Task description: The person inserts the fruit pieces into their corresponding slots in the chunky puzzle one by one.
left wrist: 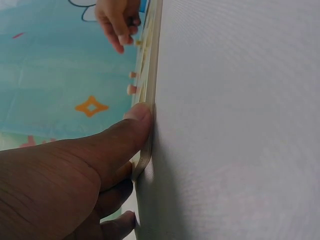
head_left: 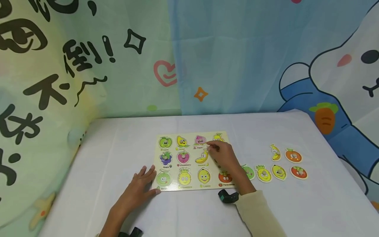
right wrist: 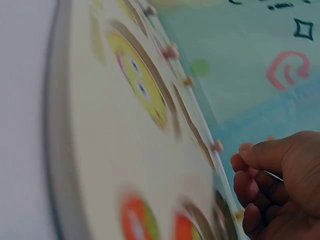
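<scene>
A pale yellow wooden fruit puzzle board (head_left: 189, 131) lies flat on the table, with fruit shapes in rows and small knobs on some pieces. My left hand (head_left: 137, 187) rests at the board's left edge, fingers spread; up close, the thumb (left wrist: 137, 114) presses against that edge. Over the right part of the board is my right hand (head_left: 223, 154), fingertips near the peach piece (head_left: 200, 140). In the right wrist view its fingers (right wrist: 245, 187) are loosely bent beside the thumb, with nothing visible between them. The hand covers part of the board's right column.
Right of the board lie several loose fruit pieces: a banana (head_left: 275, 152), an orange (head_left: 293, 155), a pineapple (head_left: 263, 173), a lemon (head_left: 279, 172), a red tomato-like fruit (head_left: 299, 172) and a round green fruit (head_left: 249, 172). A printed curtain (head_left: 231, 59) hangs behind the white table (head_left: 325, 204).
</scene>
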{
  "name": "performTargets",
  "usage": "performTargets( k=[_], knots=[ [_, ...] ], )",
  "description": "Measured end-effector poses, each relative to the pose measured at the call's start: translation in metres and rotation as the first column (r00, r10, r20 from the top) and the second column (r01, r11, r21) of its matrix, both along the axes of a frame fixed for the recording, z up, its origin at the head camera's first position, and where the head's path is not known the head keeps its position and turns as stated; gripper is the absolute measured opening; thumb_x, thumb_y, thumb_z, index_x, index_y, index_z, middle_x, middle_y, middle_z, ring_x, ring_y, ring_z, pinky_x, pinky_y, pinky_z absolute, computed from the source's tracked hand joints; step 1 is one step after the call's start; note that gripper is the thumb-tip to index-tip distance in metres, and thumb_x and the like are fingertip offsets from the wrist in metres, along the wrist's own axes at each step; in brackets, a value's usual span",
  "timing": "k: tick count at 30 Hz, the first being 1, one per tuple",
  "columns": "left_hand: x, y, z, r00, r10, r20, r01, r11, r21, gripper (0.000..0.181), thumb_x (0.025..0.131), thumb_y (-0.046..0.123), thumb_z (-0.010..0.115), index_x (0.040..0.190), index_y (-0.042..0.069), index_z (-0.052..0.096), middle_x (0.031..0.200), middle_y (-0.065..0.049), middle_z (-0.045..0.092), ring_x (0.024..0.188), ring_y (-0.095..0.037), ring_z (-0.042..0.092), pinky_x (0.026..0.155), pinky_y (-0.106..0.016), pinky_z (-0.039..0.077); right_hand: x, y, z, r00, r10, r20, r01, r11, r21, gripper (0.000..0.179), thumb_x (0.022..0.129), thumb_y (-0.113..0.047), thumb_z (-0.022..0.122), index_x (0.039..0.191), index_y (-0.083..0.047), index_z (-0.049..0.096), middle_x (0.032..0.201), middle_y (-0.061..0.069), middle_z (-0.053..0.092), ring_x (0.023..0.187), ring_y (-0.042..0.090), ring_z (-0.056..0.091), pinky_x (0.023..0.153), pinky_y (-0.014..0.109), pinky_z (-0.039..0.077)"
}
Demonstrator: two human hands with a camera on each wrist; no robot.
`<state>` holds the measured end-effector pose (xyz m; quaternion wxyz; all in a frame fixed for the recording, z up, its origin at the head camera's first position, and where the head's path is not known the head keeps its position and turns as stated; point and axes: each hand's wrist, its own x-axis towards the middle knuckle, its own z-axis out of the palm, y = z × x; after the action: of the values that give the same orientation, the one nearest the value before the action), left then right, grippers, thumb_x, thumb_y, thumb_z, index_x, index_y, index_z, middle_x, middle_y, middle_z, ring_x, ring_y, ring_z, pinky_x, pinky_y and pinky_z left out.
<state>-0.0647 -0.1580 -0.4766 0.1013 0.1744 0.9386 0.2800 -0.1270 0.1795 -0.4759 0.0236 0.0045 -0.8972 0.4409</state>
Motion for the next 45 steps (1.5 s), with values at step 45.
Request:
performTargets(
  k=[45],
  knots=[
    [0.0,0.002,0.002,1.0,-0.015,-0.013,0.015,1.0,-0.003,0.072,0.077,0.026,0.082,0.138,0.002,0.053,0.151,-0.009,0.039,0.143,-0.039,0.021,0.111,-0.061,0.017,0.058,0.187,0.007,0.806,-0.575,0.142,0.559,0.817,0.139,0.037,0.101,-0.021,0.049,0.132,-0.004,0.061,0.129,0.018,0.058,0.115,0.032,0.05,0.091,0.043,0.045]
  ],
)
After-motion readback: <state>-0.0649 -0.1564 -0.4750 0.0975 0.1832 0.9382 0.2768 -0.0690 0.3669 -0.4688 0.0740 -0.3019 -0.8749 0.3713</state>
